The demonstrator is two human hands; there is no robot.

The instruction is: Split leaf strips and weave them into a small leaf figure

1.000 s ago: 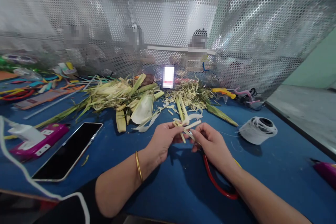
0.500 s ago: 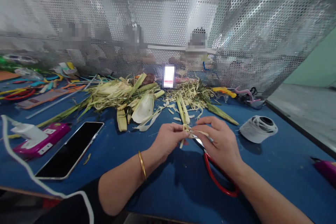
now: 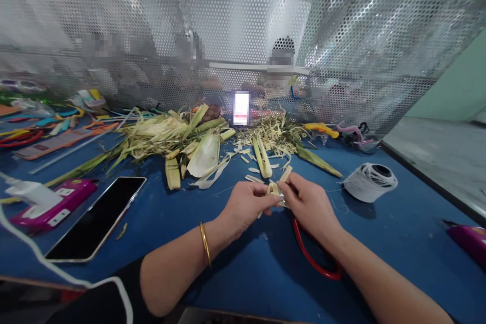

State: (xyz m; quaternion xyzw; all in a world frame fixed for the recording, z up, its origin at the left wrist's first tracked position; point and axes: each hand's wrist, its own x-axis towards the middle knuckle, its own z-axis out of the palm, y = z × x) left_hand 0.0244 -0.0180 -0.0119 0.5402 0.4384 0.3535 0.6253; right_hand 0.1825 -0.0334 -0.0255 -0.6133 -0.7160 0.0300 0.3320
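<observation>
head view: pale cream, folded strip of plant husk [image 3: 274, 189], flat and ribbon-like, one end angled upward, over the smooth blue counter [image 3: 243, 278]. left hand [image 3: 243, 208], right hand [image 3: 313, 208]: fingers pinching it from opposite sides.

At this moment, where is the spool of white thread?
In the head view, the spool of white thread sits on the blue table, right of the right hand.
</observation>
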